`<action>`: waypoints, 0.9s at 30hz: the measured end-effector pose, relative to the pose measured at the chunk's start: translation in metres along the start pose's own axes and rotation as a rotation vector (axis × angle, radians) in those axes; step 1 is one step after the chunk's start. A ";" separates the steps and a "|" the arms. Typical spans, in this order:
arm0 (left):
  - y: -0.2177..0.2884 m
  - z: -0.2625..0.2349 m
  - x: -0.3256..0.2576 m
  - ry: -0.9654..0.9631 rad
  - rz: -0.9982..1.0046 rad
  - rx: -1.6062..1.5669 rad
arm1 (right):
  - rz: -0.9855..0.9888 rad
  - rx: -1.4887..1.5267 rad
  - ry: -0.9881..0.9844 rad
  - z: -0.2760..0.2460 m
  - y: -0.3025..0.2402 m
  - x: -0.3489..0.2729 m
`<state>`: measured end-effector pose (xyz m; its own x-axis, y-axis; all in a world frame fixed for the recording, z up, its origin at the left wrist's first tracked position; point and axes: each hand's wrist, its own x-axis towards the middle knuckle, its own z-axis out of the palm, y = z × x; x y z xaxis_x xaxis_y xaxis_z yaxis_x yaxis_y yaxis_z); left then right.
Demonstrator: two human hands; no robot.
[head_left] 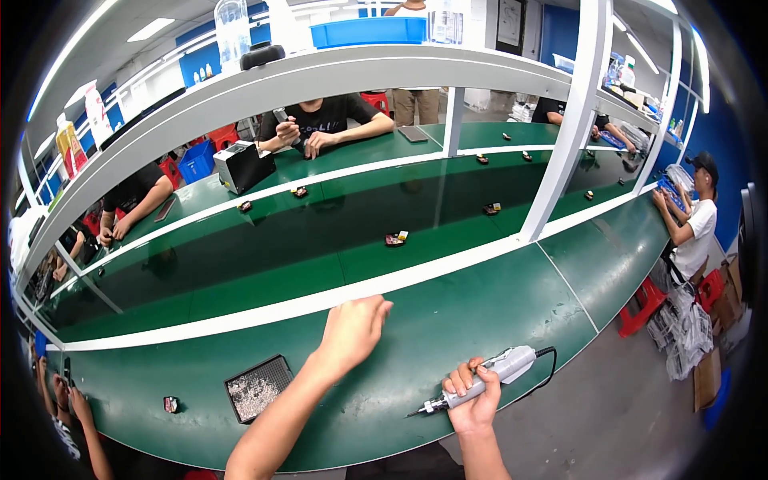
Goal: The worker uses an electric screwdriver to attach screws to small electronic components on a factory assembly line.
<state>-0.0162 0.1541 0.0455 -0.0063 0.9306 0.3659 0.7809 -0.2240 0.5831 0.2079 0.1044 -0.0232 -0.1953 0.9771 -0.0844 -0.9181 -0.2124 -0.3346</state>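
My right hand (475, 400) is wrapped round a grey electric screwdriver (512, 364), which lies level above the green bench with its bit pointing left. A black cord runs from its rear end. My left hand (356, 332) is raised near the white rail of the bench, fingers curled inward. Whatever those fingers may hold is hidden. Below the left forearm, a black tray (279, 371) contains many tiny silvery pieces, apparently screws. Left of it sits a small dark assembly (170, 404) with light and red parts.
Beyond the white rail (320, 300) runs a dark green conveyor (320, 248) carrying several small assemblies, one of them a black-and-yellow piece (396, 238). A white post (568, 128) rises at the right, under an overhead shelf (352, 70). Other people work around the line.
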 end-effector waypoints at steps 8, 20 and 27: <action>-0.065 0.060 0.127 0.000 -0.213 0.304 | 0.063 0.033 -0.078 -0.006 -0.001 0.002; -0.109 0.081 0.159 -0.063 0.103 0.588 | 0.138 0.078 -0.042 -0.001 -0.005 -0.012; -0.066 0.041 0.078 -0.231 0.275 0.411 | 0.164 0.095 -0.029 -0.006 -0.005 -0.010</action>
<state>-0.0425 0.2538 0.0057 0.3338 0.9034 0.2692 0.9144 -0.3797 0.1403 0.2166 0.0960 -0.0261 -0.3540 0.9296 -0.1027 -0.9013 -0.3685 -0.2280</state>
